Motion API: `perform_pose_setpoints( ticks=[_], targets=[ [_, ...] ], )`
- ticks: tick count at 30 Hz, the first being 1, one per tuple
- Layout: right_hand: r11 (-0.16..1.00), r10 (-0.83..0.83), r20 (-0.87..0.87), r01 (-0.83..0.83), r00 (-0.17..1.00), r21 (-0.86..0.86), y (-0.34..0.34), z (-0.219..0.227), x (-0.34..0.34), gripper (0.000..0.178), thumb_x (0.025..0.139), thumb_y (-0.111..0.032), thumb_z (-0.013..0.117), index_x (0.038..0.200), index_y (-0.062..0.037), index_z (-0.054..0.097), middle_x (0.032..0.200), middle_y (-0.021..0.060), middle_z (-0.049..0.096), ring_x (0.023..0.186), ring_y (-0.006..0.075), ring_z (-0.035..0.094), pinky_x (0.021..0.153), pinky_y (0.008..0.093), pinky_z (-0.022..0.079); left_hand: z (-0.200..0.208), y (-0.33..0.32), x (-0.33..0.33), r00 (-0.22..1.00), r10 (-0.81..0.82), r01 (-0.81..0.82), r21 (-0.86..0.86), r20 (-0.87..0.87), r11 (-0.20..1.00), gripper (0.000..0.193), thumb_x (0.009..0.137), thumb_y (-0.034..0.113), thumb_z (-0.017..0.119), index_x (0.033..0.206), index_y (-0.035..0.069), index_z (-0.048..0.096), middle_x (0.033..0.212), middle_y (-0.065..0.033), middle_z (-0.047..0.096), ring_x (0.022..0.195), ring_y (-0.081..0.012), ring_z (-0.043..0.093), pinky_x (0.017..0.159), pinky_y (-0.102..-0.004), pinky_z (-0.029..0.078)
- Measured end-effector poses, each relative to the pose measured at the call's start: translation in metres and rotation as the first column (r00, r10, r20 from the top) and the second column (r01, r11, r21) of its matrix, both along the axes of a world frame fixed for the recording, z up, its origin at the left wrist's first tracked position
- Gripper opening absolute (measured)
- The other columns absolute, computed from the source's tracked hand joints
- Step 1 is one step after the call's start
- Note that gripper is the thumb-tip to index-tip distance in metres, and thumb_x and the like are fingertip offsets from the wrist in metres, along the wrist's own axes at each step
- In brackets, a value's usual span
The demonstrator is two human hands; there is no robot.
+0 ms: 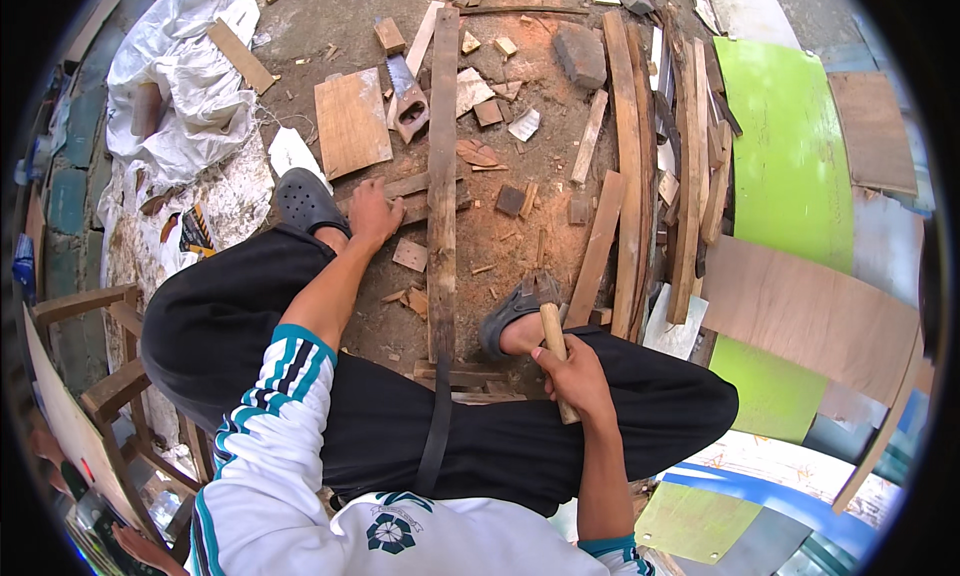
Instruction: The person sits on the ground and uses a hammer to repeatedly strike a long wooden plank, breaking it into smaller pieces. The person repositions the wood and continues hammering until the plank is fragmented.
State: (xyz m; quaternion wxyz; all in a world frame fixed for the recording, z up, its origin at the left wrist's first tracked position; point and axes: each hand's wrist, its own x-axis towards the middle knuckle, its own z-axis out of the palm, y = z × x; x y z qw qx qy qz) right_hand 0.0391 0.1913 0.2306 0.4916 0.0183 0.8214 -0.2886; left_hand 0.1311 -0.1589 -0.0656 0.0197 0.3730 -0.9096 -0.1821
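My right hand [578,376] is wrapped round the wooden handle of a hammer [553,333]. Its metal head points away from me, above my right shoe [507,321]. My left hand [375,214] reaches down beside my left shoe [308,204], fingers bent over the left end of a short wooden strip [408,186]; the fingertips are partly hidden. That strip lies near a long, dark wooden beam [442,176], which runs from between my legs away from me. A handsaw [407,101] with a wooden grip rests on the ground beyond my left hand.
A square plywood piece [352,123] lies left of the saw. Long planks [625,156] and a green sheet [785,146] are on the right. A stone block [580,56] stands farther off. White sacking [180,66] lies at left. Another person's hand [145,548] shows lower left.
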Motion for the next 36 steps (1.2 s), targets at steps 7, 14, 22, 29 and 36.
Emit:
perform_pose_setpoints(
  ticks=[7,14,22,29,36],
  targets=[
    [0.998,-0.058,-0.012,0.058,0.998,0.015,0.011,-0.014,0.0,0.026,0.091,-0.022,0.07,0.097,0.0019,0.061,0.065,0.0031,0.058,0.049,0.0106,0.057,0.044,0.0273,0.045,0.033,0.074,-0.083,0.883,0.077,-0.308,0.447,0.463,0.84,0.092,0.08,0.06,0.072,0.134,-0.009,0.047,0.128,-0.0239,0.062,0.118,-0.0347,0.062,0.097,-0.0449,0.051],
    [0.994,-0.081,-0.067,0.086,0.994,0.07,0.011,-0.016,0.0,0.034,0.09,-0.026,0.069,0.098,0.005,0.061,0.059,0.0102,0.062,0.048,0.0179,0.063,0.047,0.0328,0.049,0.024,0.09,-0.106,0.817,0.208,-0.501,0.482,0.539,0.718,0.113,0.076,0.065,0.073,0.147,-0.011,0.029,0.132,-0.024,0.06,0.12,-0.0366,0.061,0.097,-0.0438,0.052],
    [0.997,-0.028,-0.086,0.034,0.996,0.066,0.007,-0.014,0.002,0.036,0.09,-0.028,0.069,0.095,0.0062,0.059,0.057,0.0121,0.062,0.047,0.0205,0.063,0.048,0.0351,0.049,0.008,0.109,-0.131,0.795,0.362,-0.597,0.527,0.486,0.605,0.107,0.078,0.058,0.077,0.146,-0.009,0.027,0.139,-0.0281,0.051,0.125,-0.0393,0.056,0.102,-0.0466,0.049],
    [0.997,-0.019,-0.064,0.024,0.998,0.078,-0.001,-0.011,0.007,0.035,0.091,-0.026,0.069,0.107,0.0046,0.062,0.058,0.0067,0.059,0.047,0.0135,0.059,0.046,0.0301,0.046,0.002,0.111,-0.13,0.779,0.398,-0.62,0.509,0.484,0.597,0.105,0.078,0.06,0.076,0.142,-0.009,0.03,0.143,-0.0304,0.044,0.126,-0.0408,0.054,0.101,-0.0475,0.049],
    [0.999,0.015,-0.079,-0.011,0.997,0.047,-0.008,-0.035,0.006,0.031,0.09,-0.024,0.07,0.102,0.0032,0.063,0.059,0.007,0.061,0.048,0.014,0.06,0.046,0.0293,0.046,0.015,0.101,-0.112,0.88,0.155,-0.406,0.541,0.449,0.737,0.097,0.083,0.069,0.066,0.134,-0.01,0.043,0.141,-0.0306,0.047,0.125,-0.0395,0.056,0.095,-0.0474,0.051]
  ],
)
